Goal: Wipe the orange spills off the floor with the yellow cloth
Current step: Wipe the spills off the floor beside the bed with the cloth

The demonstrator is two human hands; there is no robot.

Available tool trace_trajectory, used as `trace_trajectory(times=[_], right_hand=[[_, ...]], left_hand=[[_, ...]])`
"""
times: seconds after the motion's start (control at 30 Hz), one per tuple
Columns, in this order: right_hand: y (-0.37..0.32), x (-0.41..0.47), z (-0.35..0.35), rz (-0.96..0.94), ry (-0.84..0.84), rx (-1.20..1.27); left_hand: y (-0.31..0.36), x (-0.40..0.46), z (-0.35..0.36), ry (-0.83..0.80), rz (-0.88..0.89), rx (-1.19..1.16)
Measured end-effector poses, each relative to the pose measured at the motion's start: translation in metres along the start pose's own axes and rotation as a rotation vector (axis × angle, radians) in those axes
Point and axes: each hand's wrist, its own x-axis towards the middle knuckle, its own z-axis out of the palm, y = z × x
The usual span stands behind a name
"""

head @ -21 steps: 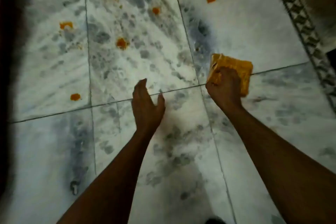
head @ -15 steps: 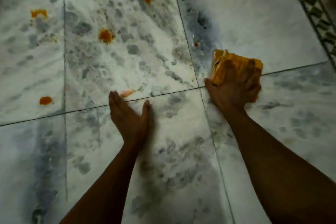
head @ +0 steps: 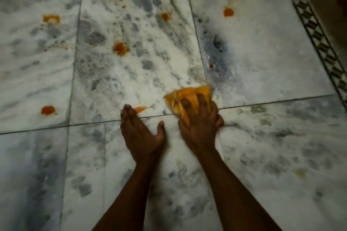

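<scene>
My right hand (head: 201, 127) presses the bunched yellow cloth (head: 187, 97) onto the marble floor (head: 272, 47), fingers clamped over it. Just left of the cloth lies a pale orange spill (head: 139, 108), touching the fingertips of my left hand (head: 140, 133). That hand rests flat on the floor, fingers together, thumb out, holding nothing. Farther off are several orange spills: one at the left (head: 48, 110), one in the middle (head: 120, 48), one at the upper left (head: 51, 18), one higher up (head: 165, 16) and one at the upper right (head: 228, 12).
A dark patterned border strip (head: 317, 30) runs diagonally along the right edge of the floor. Beyond it the surface is dark brown. Thin grout lines cross the tiles. A tiny red speck (head: 211, 66) sits above the cloth.
My right hand has slid the cloth to the left, toward my left hand and the pale spill. The view has shifted, showing more floor at the top.
</scene>
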Motion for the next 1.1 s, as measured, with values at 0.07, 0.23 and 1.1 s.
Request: trace_trajectory(times=[0.07, 0.23, 1.1], right_hand=[[-0.003, -0.027, 0.004, -0.127, -0.035, -0.019], [-0.044, 0.013, 0.028, 0.131, 0.084, 0.014], [-0.083, 0.03, 0.034, 0.141, 0.018, -0.082]], left_hand=[[-0.004, 0.0, -0.009, 0.007, -0.011, -0.16], [-0.088, 0.024, -0.032, 0.039, 0.282, -0.004], [-0.119, 0.05, -0.065, -0.01, 0.074, 0.174]])
